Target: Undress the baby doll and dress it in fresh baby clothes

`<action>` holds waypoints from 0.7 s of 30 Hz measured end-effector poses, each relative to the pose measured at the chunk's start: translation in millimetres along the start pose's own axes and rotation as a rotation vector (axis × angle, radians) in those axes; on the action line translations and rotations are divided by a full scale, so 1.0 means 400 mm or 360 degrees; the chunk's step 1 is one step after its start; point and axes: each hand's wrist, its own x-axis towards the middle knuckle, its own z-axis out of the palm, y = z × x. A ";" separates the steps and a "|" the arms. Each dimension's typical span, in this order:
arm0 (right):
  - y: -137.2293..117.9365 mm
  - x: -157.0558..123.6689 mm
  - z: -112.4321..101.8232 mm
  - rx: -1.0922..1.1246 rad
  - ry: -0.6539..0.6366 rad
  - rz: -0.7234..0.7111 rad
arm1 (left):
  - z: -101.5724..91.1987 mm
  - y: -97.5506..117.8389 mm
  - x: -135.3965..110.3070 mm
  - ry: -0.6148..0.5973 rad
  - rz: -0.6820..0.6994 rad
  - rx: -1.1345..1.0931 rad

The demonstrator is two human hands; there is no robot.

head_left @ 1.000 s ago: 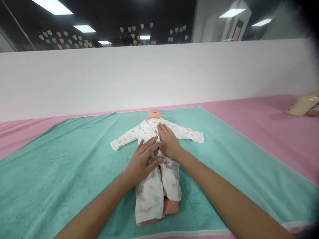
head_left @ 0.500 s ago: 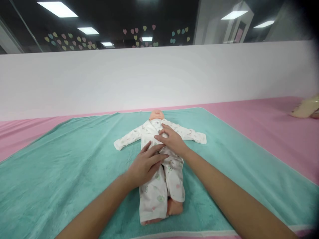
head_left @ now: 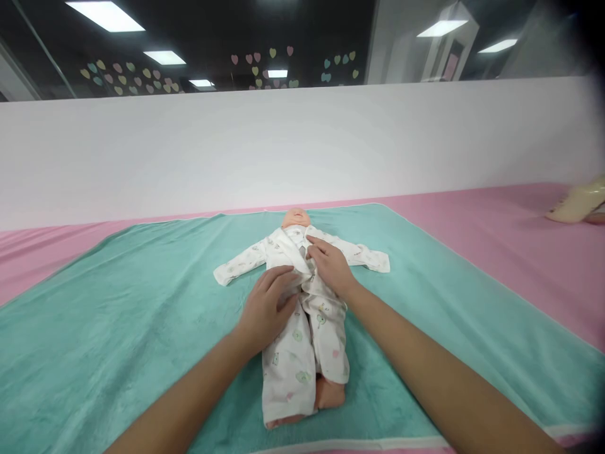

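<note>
Doll [head_left: 324,315] partly behind left hand [head_left: 265,309], cream object [head_left: 577,203] partly past right edge

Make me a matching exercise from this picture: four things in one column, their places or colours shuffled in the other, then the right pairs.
Things:
1. Doll
2. Left hand
3. Blanket
4. Heart shapes

Places and colours:
A. Turquoise, under number 1
B. Above the white wall
C. At the waist of the printed clothing
D. Lying on its back, arms spread

Right pairs: 1-D, 2-C, 3-A, 4-B
</note>
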 end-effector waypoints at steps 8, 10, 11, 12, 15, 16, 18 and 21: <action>-0.040 -0.032 0.010 -0.0609 -0.0056 -0.0640 | -0.001 -0.011 0.008 0.0014 -0.0147 0.0209; -0.053 -0.036 0.002 -0.0704 -0.0176 -0.0878 | -0.002 -0.012 0.009 0.0027 -0.0088 0.0320; -0.059 -0.037 -0.002 -0.0712 -0.0254 -0.0988 | -0.002 -0.014 0.009 0.0027 -0.0050 0.0370; -0.064 -0.038 -0.005 -0.0700 -0.0333 -0.1075 | -0.001 -0.015 0.009 0.0028 -0.0016 0.0411; -0.070 -0.040 -0.008 -0.0623 -0.0438 -0.1128 | 0.000 -0.020 0.008 0.0025 0.0026 0.0446; -0.070 -0.041 -0.008 -0.0604 -0.0424 -0.1089 | 0.001 -0.022 0.008 0.0025 0.0028 0.0428; -0.070 -0.042 -0.007 -0.0589 -0.0388 -0.1007 | 0.001 -0.023 0.008 0.0025 0.0032 0.0359; -0.068 -0.042 -0.008 -0.0594 -0.0367 -0.0940 | 0.000 -0.022 0.007 0.0016 0.0046 0.0214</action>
